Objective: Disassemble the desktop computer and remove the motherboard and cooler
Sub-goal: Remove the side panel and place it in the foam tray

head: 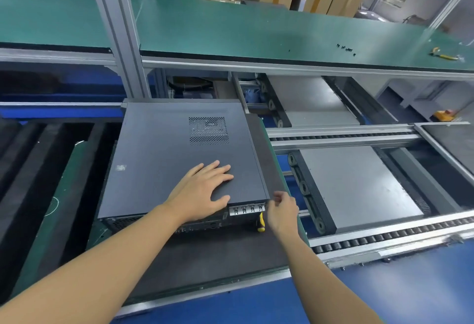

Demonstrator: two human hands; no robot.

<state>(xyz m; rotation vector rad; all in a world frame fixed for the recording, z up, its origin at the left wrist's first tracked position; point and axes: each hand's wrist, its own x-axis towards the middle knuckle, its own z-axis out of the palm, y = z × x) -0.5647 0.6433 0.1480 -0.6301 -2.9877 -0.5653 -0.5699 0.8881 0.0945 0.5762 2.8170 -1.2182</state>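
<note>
A black desktop computer case (164, 159) lies on its side on a dark mat (218, 254), its closed side panel with a vent grid (208, 130) facing up and the rear ports toward me. My left hand (205, 190) rests flat on the panel near its rear edge, fingers straight and spread. My right hand (282, 212) is at the case's rear right corner, where its curled fingers and thumb pinch the panel's edge. A yellow and black screwdriver (261, 222) lies on the mat against the rear of the case, just left of my right hand.
The mat sits on a pallet (279, 170) on a roller conveyor (384, 236). Grey plates (356, 185) lie to the right and black foam strips (33, 159) to the left. A green shelf (243, 28) behind holds small black screws (346, 49) and a yellow tool (442, 55).
</note>
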